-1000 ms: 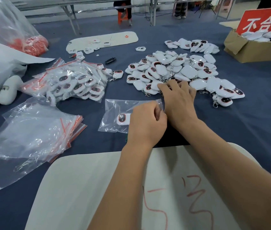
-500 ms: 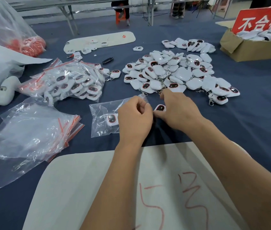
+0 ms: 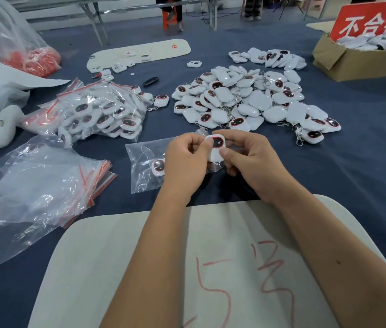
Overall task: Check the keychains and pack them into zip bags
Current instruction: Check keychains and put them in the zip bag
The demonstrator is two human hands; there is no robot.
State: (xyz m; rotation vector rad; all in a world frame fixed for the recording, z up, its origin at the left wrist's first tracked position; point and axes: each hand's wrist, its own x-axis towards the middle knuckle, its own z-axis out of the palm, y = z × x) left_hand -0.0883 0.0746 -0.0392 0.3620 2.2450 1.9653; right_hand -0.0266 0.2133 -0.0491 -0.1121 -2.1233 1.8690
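A white keychain (image 3: 216, 147) with a dark, red-rimmed face is held up between both hands, just above the table. My right hand (image 3: 251, 162) pinches its right side and bottom. My left hand (image 3: 185, 162) touches its left edge with curled fingers and also grips the mouth of a clear zip bag (image 3: 144, 169). One keychain (image 3: 159, 167) lies inside that bag. A big loose pile of keychains (image 3: 246, 100) lies behind my hands.
Filled zip bags (image 3: 97, 112) are heaped at the left, with a stack of empty red-strip bags (image 3: 45, 183) nearer me. A cardboard box (image 3: 357, 60) with a red sign stands far right. A white board (image 3: 187, 268) with red writing lies under my forearms.
My right hand took a keychain from the pile's front edge and drew it back. Both hands now hold it raised at the bag's mouth; the bag shifted left slightly.
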